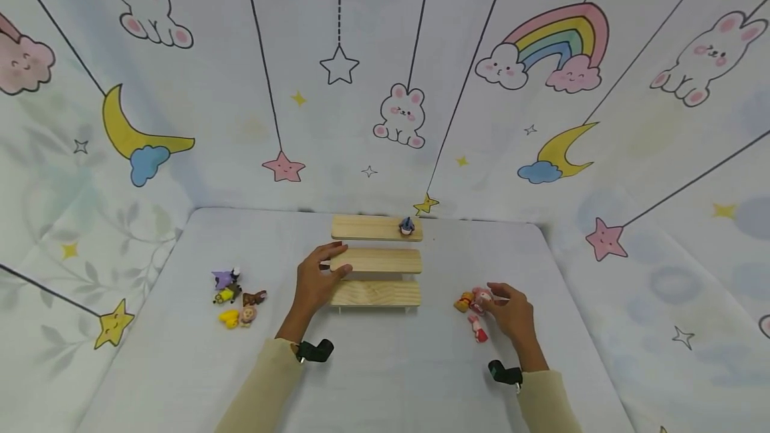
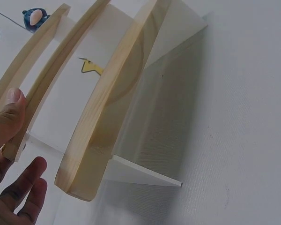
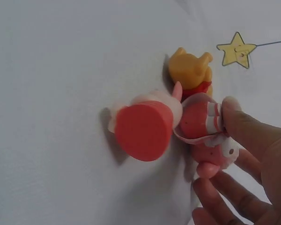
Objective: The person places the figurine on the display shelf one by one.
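Observation:
A three-step wooden display shelf [image 1: 385, 294] with pale supports stands mid-table. My left hand [image 1: 315, 279] grips the left end of its middle board, the thumb on top in the left wrist view; the lower fingers stand off the wood. On the top board sits a small blue figurine [image 1: 407, 226]. At the right, my right hand [image 1: 512, 316] pinches a pink figurine [image 3: 196, 122] between thumb and fingers; it lies sideways in the right wrist view. Against it are a yellow bear figurine [image 3: 185, 70] in red and another pink figurine [image 3: 144, 131] showing its red base.
Left of the shelf lies a cluster of small figurines, among them a purple one [image 1: 223, 279], a brown one [image 1: 254, 297] and a yellow one [image 1: 229, 318]. A white cloth [image 1: 385, 379] covers the table. Behind it hangs a backdrop with printed rabbits and stars.

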`<state>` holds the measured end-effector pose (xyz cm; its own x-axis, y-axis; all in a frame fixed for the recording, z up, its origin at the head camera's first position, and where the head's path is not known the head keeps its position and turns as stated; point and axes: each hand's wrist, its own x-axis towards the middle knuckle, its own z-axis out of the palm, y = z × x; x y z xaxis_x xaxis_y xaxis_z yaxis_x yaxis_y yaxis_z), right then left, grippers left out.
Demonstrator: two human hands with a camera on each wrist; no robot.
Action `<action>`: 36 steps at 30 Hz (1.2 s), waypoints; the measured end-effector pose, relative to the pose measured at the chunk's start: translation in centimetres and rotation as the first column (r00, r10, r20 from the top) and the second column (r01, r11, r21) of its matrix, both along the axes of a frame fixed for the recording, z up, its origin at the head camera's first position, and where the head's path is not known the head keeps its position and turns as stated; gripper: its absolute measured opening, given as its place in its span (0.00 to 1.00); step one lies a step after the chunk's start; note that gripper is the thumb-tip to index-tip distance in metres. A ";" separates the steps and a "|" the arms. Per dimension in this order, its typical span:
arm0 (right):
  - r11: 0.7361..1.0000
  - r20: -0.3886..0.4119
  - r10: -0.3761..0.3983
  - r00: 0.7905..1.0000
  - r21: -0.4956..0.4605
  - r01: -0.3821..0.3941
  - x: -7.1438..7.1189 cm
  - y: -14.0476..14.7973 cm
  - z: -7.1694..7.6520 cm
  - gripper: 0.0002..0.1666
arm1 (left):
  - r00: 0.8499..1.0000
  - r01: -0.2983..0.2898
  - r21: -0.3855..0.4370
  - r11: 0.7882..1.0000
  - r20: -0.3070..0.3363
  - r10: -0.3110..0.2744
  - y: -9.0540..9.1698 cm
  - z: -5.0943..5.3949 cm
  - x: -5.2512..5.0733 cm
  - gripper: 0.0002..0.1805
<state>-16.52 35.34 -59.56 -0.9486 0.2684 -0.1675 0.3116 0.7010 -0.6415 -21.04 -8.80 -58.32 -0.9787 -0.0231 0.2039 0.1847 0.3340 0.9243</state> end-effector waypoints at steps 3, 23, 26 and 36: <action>1.000 0.017 -0.015 1.000 -0.005 0.015 0.3 -0.3 0.1 0.32 | 1.000 -0.003 0.001 1.000 -0.007 0.003 0.0 0.1 0.0 0.28; 0.997 -0.136 -0.073 0.988 -0.046 0.067 0.6 -1.9 -0.1 0.32 | 1.000 -0.007 -0.007 1.000 -0.008 0.007 0.1 -0.4 0.0 0.27; 0.996 -0.227 -0.083 0.970 -0.044 0.075 0.5 -2.3 0.4 0.31 | 1.000 -0.005 -0.004 1.000 -0.014 0.005 0.1 -0.4 0.0 0.28; 0.994 -0.454 -0.058 0.889 -0.109 0.009 -0.4 -5.4 3.3 0.31 | 1.000 -0.003 -0.009 1.000 -0.017 0.003 0.0 -0.4 -0.1 0.28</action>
